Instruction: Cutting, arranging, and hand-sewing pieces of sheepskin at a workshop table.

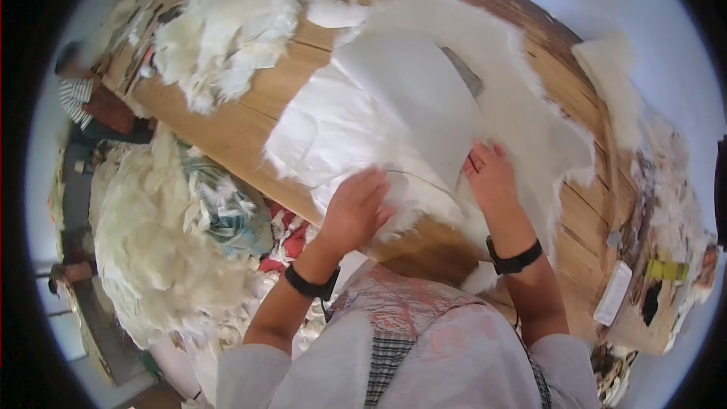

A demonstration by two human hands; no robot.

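A smooth whitish sheet (420,87) with a rounded outline lies over pale fur pelts on a wooden table. My left hand (357,208) rests on the white fluffy pelt (329,125), fingers stretched and held close together. Beside the lower right edge of the sheet is my right hand (490,174), its fingers curled in. A thin dark thing shows near its fingertips, too small to name. Under the sheet and the fluffy pelt spreads a larger cream pelt (522,117). A flat grey piece (463,72) pokes out by the sheet's far right edge.
More white pelts (227,26) lie at the table's far left. Below the table's left edge, a big heap of cream fur (159,235) stands beside a greenish plastic bag (231,212). A white oblong tray (613,293) sits at the right. A person (91,102) is at the far left.
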